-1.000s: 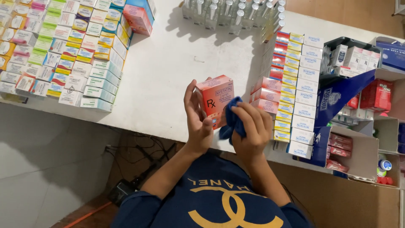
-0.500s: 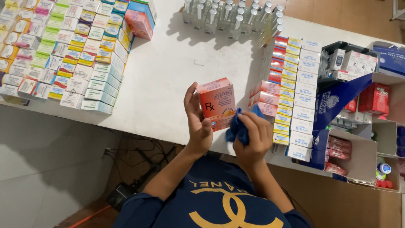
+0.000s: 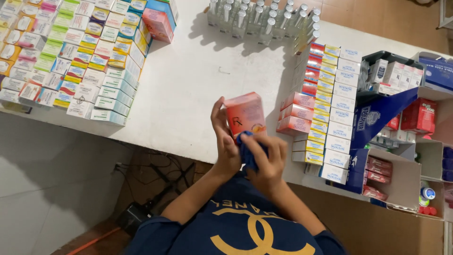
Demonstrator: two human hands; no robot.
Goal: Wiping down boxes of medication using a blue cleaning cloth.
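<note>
- A small salmon-pink cardboard box (image 3: 244, 113) is held upright above the near edge of the white table (image 3: 198, 80), roughly midway between the two stacks of packages.
- The box is gripped along its left side by the left hand (image 3: 225, 144), with the thumb and fingers wrapped round its lower edge.
- A crumpled dark blue cloth (image 3: 248, 151) is clenched in the right hand (image 3: 266, 158) and is pressed against the bottom front of the box.
- The two hands are touching each other just below the box, above a dark blue shirt with a yellow emblem (image 3: 245, 226).
- To the left on the table, rows of small flat cartons in white, green, yellow and pink (image 3: 71, 52) are laid out, well apart from the hands.
- A larger pink carton (image 3: 157, 23) is seen standing at the far end of those rows.
- At the far edge of the table, a cluster of clear bottles with silver caps (image 3: 264, 19) is set upright.
- Just right of the held box, three similar pink boxes (image 3: 295, 113) are stacked, and beside them columns of white and blue cartons (image 3: 337, 108) are piled.
- Further right, an open cardboard shelf unit with red boxes (image 3: 417, 115) is visible.
</note>
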